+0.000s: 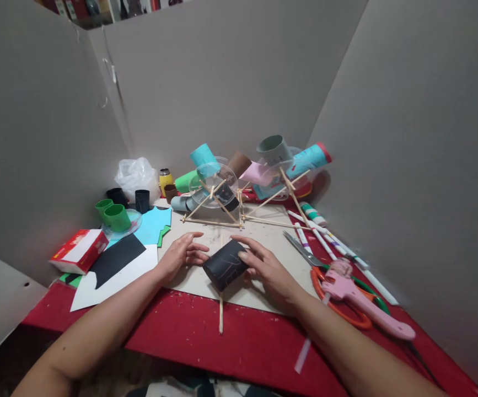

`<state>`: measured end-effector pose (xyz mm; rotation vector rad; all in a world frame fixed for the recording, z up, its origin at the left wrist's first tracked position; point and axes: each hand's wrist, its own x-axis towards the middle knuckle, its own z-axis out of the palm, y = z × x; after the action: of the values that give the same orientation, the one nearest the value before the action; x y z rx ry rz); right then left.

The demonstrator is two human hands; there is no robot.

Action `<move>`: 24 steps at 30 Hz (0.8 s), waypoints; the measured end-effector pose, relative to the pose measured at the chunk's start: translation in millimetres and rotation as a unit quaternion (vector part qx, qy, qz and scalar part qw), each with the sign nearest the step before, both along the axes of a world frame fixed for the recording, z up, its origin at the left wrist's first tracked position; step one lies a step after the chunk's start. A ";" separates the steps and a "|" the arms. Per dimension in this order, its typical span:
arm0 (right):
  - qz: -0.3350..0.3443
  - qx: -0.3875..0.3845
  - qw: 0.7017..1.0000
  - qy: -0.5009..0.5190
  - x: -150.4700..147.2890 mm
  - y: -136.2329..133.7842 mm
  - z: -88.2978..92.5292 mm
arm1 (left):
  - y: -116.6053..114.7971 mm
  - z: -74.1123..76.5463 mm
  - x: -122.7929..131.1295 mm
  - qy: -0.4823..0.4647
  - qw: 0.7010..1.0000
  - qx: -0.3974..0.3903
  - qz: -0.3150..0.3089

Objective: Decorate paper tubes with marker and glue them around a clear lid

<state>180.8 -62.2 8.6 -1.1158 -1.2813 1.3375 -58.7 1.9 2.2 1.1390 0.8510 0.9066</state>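
Note:
A black paper roll (225,264) with faint pencil lines lies on a beige cardboard sheet (263,234) on the red table (242,342). My right hand (267,270) rests against the roll's right side, fingers curved over its top. My left hand (183,255) sits just left of the roll, fingers loosely bent, tips at its left end. A thin wooden stick (221,311) runs from under the roll toward me. Behind stands a model of skewers (239,212) with clear plastic discs and coloured paper tubes (203,157).
A pink glue gun (360,295) lies on orange-handled scissors (338,303) at the right, with markers (338,242) beyond. At the left are a red-and-white box (79,251), black, white and blue paper sheets, green cups (112,215), black cups and a plastic bag (135,173). Grey partition walls enclose the table.

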 end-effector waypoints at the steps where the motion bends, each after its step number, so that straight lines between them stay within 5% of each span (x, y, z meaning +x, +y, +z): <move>1: 0.005 0.002 1.000 -0.005 -0.6 -1.4 0.8 | -2.0 0.7 0.8 0.001 1.000 -0.003 -0.009; 24: 0.015 0.053 0.992 -0.113 3.1 0.1 -0.1 | -18.4 -5.7 -0.6 -0.009 0.964 -0.090 -0.250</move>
<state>183.8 -62.1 8.5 -1.2040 -1.5211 1.1746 -59.3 -16.5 -3.5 1.1127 0.5749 0.4117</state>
